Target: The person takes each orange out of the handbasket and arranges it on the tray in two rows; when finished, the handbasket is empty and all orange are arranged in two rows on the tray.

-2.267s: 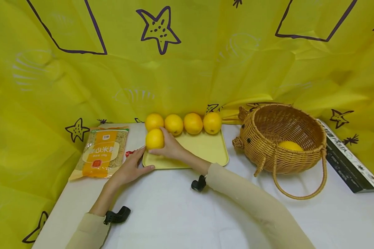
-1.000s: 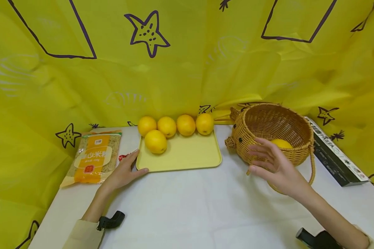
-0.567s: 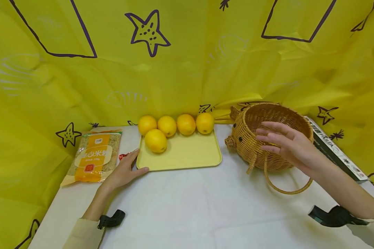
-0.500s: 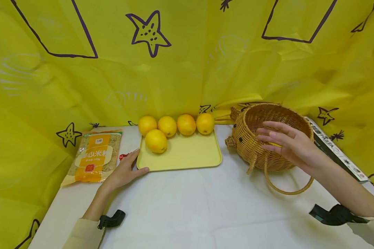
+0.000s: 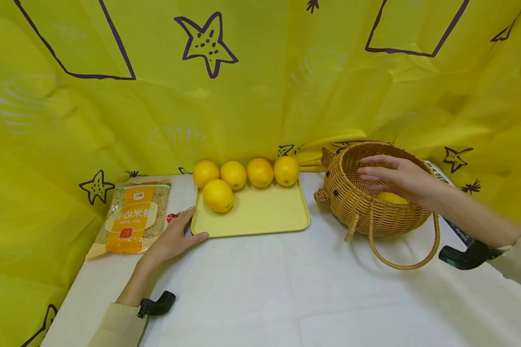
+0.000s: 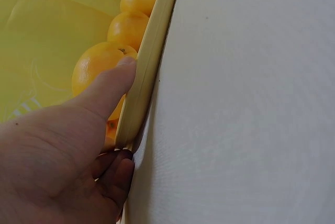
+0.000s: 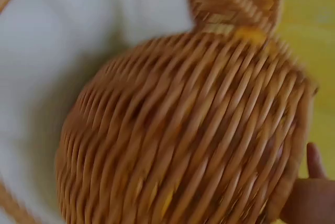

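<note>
My left hand [image 5: 170,245] holds the front left corner of a pale yellow tray [image 5: 269,212]. In the left wrist view its thumb lies along the tray's edge, with the other fingers curled at the corner. Several oranges [image 5: 218,195] are on the tray: a row along the back and one in front at the left. My right hand [image 5: 405,179] is over the mouth of a pig-shaped wicker basket [image 5: 351,207], fingers loosely extended and holding nothing. Below it, an orange [image 5: 391,198] shows inside the basket. The right wrist view shows mostly the basket's woven side [image 7: 178,130].
A bag of dry food [image 5: 136,219] lies left of the tray, with a small red wrapped item [image 5: 172,217] beside it. Behind the basket at the right is a long black-and-white box [image 5: 458,231], partly hidden by the right arm. The basket's handle [image 5: 405,266] hangs forward onto the white table.
My right hand has let go of the orange at the tray's front left and moved right, then up over the basket. My left hand has stayed at the tray corner.
</note>
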Motion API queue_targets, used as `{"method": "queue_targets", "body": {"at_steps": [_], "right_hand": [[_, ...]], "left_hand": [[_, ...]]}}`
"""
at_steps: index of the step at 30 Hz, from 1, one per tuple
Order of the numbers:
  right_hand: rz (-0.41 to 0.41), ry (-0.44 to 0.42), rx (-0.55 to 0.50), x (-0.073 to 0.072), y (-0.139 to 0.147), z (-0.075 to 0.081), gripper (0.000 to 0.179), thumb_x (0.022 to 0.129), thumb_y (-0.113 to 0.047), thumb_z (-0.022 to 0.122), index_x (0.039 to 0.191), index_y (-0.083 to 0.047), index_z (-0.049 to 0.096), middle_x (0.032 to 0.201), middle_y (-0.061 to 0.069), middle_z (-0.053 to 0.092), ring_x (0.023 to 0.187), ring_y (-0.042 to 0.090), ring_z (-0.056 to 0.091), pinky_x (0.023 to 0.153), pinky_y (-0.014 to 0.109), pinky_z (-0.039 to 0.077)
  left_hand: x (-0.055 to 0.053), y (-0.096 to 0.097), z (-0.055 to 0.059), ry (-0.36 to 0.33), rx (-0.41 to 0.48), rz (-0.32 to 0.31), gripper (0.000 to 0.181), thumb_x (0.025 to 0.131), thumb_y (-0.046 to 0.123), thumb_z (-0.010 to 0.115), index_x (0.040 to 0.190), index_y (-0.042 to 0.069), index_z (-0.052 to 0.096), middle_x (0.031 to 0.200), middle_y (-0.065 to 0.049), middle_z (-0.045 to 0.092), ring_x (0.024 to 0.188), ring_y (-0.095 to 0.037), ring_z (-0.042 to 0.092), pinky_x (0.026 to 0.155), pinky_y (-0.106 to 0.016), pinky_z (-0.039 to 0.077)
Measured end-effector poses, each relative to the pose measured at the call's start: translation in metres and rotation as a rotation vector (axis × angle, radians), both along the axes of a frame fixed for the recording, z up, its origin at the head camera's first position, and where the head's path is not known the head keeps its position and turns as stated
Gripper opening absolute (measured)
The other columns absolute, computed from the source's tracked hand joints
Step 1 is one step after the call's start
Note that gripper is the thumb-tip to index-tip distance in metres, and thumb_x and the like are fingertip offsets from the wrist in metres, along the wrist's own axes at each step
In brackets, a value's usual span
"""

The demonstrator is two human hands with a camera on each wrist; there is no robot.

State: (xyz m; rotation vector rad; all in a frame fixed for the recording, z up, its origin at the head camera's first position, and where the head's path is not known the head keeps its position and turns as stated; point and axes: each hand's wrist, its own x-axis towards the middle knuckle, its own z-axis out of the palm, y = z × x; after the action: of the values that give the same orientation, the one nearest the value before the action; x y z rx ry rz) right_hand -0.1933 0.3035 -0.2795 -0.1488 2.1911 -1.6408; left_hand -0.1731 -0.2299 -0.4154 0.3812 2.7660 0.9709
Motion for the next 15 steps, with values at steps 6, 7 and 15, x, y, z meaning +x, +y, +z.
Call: {"method": "queue_targets", "body": {"at_steps": [6,7,15], "right_hand": [[0.230,0.016,0.312,-0.030,0.010,0.008,0.060,0.101,-0.029,0.050,0.151,-0.003,0.029,0.151,0.022,0.040,0.123,0.017,0.059,0.099,0.038,0.053],[0.270,0.013,0.339,-0.034,0.011,0.009,0.059,0.101,-0.029,0.051,0.150,-0.002,0.030,0.152,0.024,0.038,0.126,0.020,0.057,0.099,0.038,0.053],[0.609,-0.154,0.399,-0.071,0.015,0.027,0.057,0.103,-0.022,0.045,0.152,-0.001,0.026,0.157,0.025,0.027,0.136,0.022,0.047,0.109,0.039,0.045]], "left_hand": [[0.001,0.000,0.000,0.002,0.009,0.000,0.094,0.088,0.047,0.067,0.153,-0.001,0.019,0.159,-0.026,0.020,0.147,-0.046,0.017,0.118,-0.061,0.017],[0.001,0.001,0.000,0.003,0.011,-0.004,0.094,0.088,0.047,0.067,0.153,-0.002,0.019,0.159,-0.026,0.020,0.147,-0.046,0.017,0.118,-0.061,0.017],[0.002,0.002,-0.003,0.013,0.008,0.001,0.094,0.088,0.047,0.067,0.153,-0.001,0.021,0.158,-0.026,0.022,0.146,-0.046,0.019,0.118,-0.062,0.018]]}}
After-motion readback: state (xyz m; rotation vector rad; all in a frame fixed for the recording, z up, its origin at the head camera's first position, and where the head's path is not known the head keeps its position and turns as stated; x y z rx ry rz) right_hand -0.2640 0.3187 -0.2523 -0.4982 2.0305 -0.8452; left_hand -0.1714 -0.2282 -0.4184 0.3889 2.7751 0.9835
